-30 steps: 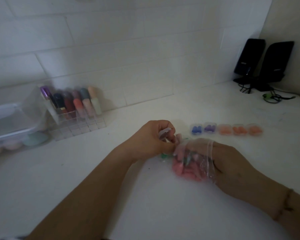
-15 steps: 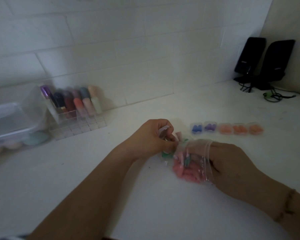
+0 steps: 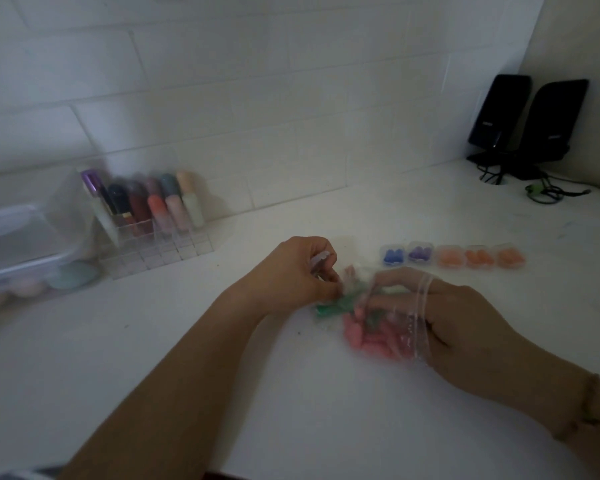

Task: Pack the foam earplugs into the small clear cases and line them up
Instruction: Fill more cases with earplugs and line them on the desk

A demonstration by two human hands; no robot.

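A clear plastic bag (image 3: 404,336) of pink and green foam earplugs (image 3: 368,337) lies on the white counter at centre. My right hand (image 3: 444,317) is pushed inside the bag, fingers reaching among the earplugs; what they hold is blurred. My left hand (image 3: 298,271) grips a small clear case (image 3: 317,261) just left of the bag's end. Behind the bag, a row of filled clear cases (image 3: 452,256) stands: one blue, one purple, then three orange.
A clear organiser with lipsticks and tubes (image 3: 153,216) stands at the back left, beside a clear lidded box (image 3: 18,251). Two black speakers (image 3: 527,123) with cables occupy the back right corner. A tiled wall runs along the back.
Both hands stay in place at the bag. My right fingers have shifted slightly inside it among the earplugs.
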